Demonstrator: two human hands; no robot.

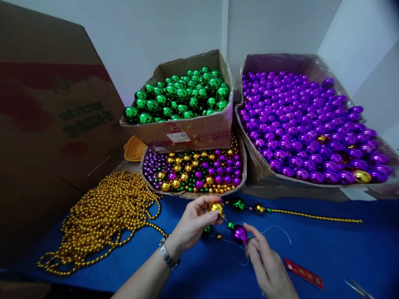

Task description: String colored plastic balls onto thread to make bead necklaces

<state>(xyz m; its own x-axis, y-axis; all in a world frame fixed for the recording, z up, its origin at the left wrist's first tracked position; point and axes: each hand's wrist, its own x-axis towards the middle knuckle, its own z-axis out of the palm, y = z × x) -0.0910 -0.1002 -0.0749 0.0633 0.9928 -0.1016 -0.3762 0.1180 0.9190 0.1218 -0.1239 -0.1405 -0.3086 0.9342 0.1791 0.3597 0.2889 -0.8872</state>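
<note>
Between the thumb and fingers of my left hand is a shiny gold bead. My right hand pinches at the right side of a large purple bead; its fingertips are partly hidden. A small green bead sits between these two on a thin thread. Loose thread curves over the blue cloth on the right. Just behind my hands lies a beaded strand with a green bead, a gold bead and a thin gold chain end.
Cardboard boxes hold green beads, purple beads and mixed beads. A heap of gold bead strings lies left, near a tall carton and an orange basket. A red packet and scissors lie at right.
</note>
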